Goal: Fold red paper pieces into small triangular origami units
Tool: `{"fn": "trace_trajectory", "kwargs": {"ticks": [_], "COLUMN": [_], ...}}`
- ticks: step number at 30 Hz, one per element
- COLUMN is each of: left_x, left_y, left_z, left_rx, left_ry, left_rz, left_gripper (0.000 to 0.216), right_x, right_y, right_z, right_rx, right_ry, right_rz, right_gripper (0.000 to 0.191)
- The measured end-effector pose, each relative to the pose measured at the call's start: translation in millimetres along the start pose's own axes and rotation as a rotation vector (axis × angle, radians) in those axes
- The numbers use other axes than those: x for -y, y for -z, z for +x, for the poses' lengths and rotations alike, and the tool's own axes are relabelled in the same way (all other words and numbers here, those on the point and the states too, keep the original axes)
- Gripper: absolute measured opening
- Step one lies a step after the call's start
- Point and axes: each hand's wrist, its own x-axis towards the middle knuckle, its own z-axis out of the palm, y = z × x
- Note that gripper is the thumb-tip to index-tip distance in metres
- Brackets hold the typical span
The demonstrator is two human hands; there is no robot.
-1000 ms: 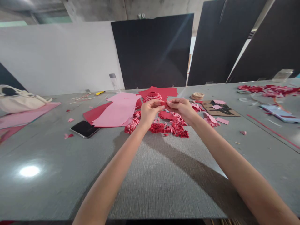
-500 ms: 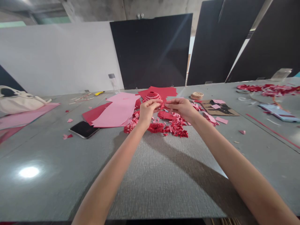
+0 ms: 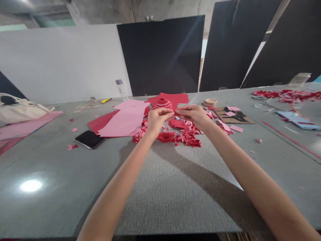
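My left hand (image 3: 158,120) and my right hand (image 3: 194,115) are raised over the table, fingertips pinched and almost meeting. Between them is a small red paper piece (image 3: 175,113), mostly covered by the fingers and hard to separate from the red behind. Just behind my hands stands a round, ridged red-and-pink paper form (image 3: 163,103). Below them lie a red ring of folded paper (image 3: 166,136) and a heap of small folded red pieces (image 3: 188,138). A striped folded-paper part (image 3: 139,135) shows left of my left wrist.
Pink sheets (image 3: 125,118) and a black phone (image 3: 89,139) lie to the left, with a white bag (image 3: 21,108) farther out. On the right are a cardboard piece (image 3: 247,117), a wooden disc stack (image 3: 210,102) and a light-blue phone (image 3: 298,120). Upright black panels (image 3: 163,55) line the back.
My fingertips have come slightly closer together, and my left fingers have shifted a little around the red paper. Objects on the table stay where they were.
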Motion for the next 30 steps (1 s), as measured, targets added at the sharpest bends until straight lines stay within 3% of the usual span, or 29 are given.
{"fn": "trace_trajectory", "kwargs": {"ticks": [6,10,19,25,30], "left_x": [-0.2,-1.7,4.2,7.9,3.2], "left_y": [0.5,-1.0,-0.5,3.2,2.9], "left_z": [0.6,-0.5,-0.4,4.5,2.8], "left_rx": [0.0,-0.023,0.006,-0.012,0.013], "left_ry": [-0.166,-0.168,-0.041,-0.146,-0.157], "left_rz": [0.265,0.293,0.013,0.331,0.404], "left_gripper": [0.013,0.012,0.013,0.018,0.017], "right_x": [1.2,2.9,4.3,6.1,5.7], "right_y": [-2.7,-3.3,-4.7,-7.2,-7.5], "right_z": [-1.1,-1.4,-3.7,-3.4,-2.5], "right_rx": [-0.037,-0.035,-0.042,-0.085,-0.071], "right_ry": [0.005,-0.004,0.088,0.083,0.119], "right_rz": [0.0,-0.003,-0.01,-0.053,-0.075], "right_gripper": [0.015,0.015,0.011,0.015,0.019]}}
